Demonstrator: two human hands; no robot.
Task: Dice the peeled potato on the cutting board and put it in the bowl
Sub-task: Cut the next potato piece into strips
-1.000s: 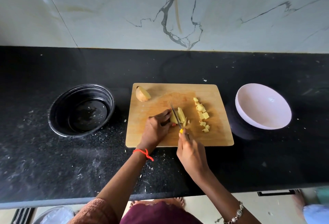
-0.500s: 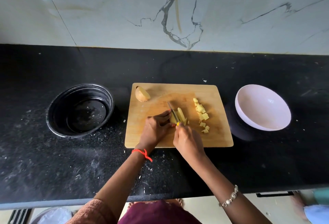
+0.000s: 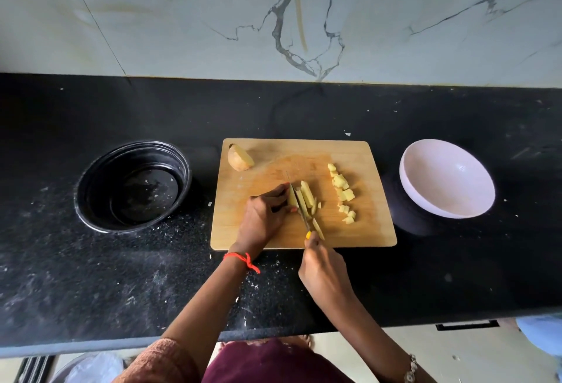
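Note:
A wooden cutting board (image 3: 359, 230) lies on the black counter. My left hand (image 3: 264, 218) holds a piece of peeled potato (image 3: 292, 196) down on the board, fingers curled over it. Beside it lie several cut potato strips (image 3: 307, 197). My right hand (image 3: 324, 273) grips a knife (image 3: 299, 206) with a yellow handle; its blade runs between the held piece and the strips. Several potato dice (image 3: 342, 191) lie in a row toward the board's right side. A potato half (image 3: 240, 158) sits at the board's far left corner. The white bowl (image 3: 447, 178) stands right of the board.
A black round container (image 3: 133, 186) stands on the counter left of the board. White specks are scattered over the counter (image 3: 91, 276). A marble wall rises behind. The counter's front edge runs just above my torso.
My right hand has drawn the knife back toward me, so its handle is now near the board's front edge. One more strip lies by the blade. My left hand has stayed on the potato.

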